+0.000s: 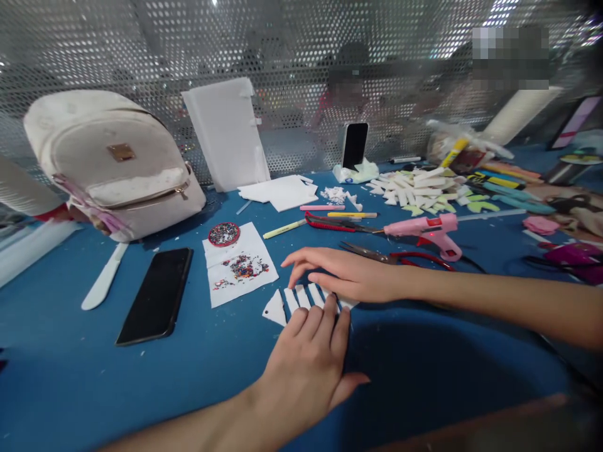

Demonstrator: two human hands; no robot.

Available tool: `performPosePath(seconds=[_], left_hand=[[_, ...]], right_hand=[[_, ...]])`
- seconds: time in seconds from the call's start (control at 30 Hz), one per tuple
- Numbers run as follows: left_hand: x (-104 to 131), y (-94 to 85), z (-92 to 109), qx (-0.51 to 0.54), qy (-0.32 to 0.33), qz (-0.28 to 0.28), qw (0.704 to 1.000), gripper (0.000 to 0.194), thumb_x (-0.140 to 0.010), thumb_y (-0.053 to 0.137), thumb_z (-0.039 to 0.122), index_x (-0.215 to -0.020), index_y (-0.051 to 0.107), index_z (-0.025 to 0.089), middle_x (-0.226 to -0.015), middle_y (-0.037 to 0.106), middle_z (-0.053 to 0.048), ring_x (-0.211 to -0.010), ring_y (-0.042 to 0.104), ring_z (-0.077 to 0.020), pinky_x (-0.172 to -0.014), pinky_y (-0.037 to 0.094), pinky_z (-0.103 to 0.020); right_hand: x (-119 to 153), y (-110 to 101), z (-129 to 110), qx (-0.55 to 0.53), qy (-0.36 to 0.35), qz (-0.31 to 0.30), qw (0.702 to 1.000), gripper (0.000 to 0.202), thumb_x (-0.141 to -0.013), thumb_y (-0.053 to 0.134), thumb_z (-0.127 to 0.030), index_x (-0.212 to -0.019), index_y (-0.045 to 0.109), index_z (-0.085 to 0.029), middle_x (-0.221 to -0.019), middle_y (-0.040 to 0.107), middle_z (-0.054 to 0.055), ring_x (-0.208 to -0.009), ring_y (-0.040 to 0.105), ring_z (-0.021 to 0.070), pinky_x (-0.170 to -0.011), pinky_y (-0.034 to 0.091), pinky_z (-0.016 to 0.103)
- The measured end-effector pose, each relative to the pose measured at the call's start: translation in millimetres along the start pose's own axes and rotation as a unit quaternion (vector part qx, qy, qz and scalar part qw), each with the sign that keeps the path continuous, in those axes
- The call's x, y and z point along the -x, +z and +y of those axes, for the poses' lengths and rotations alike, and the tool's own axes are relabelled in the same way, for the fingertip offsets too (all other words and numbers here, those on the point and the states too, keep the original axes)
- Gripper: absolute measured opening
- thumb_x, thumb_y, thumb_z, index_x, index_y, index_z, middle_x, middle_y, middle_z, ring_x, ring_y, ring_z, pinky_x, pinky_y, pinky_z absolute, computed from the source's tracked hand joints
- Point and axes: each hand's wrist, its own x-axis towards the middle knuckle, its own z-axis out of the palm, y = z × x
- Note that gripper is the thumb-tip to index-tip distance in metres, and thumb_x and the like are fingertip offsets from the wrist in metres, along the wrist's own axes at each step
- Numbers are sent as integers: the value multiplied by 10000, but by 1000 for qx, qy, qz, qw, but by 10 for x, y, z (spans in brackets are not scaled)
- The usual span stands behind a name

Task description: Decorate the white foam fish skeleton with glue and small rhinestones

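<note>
Several white foam-like strips (302, 296) lie side by side on the blue table, in line with a white triangular piece (276, 309) that has a dark dot near its tip. My left hand (308, 358) reaches in palm down, its fingertips resting on the near ends of the strips and its thumb spread out to the right. Over their far ends lies my right hand (351, 273), fingers stretched leftward and apart. Parts of the strips and a white piece at the right end are hidden by my hands. Neither hand grips anything.
Beyond my hands are a pink glue gun (424, 232), red-handled pliers (377, 253) and markers. Cut white pieces (424, 188) are piled at the back right. Bead-strewn paper (240, 270), a black phone (155, 295), a white knife (106, 276) and a backpack (117, 163) occupy the left.
</note>
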Motion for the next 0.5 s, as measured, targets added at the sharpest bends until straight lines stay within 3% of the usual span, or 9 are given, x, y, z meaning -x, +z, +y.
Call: performPosePath(seconds=[0.13,0.27,0.5], left_hand=[[-2,2,2,2,-2,10,1000,729,-948,479,638,-1410,518,76,-1398,586,-189,-1103,588,-287,-925,387,-388],[-3,11,6,7,-1,21,1000,718,-950,486,627,-1406,523,74,-1413,578,-182,-1114,585,-282,-944,387,-391],[10,18,25,3,-1,14,1000,731,-952,483,629,-1434,494,80,-1443,556,-173,-1156,571,-290,-972,367,-396]], right_hand=[[-151,57,87,27,11,11,1000,405,-973,452,-96,-1372,447,-168,-1169,682,66,-1121,592,181,-1003,436,372],[-205,-14,195,55,30,54,997,363,-967,464,-112,-1327,480,-165,-1149,682,69,-1074,616,182,-971,463,372],[-39,-147,276,-1,66,144,987,353,-962,451,-106,-1308,496,-150,-1112,686,94,-1011,648,177,-866,515,337]])
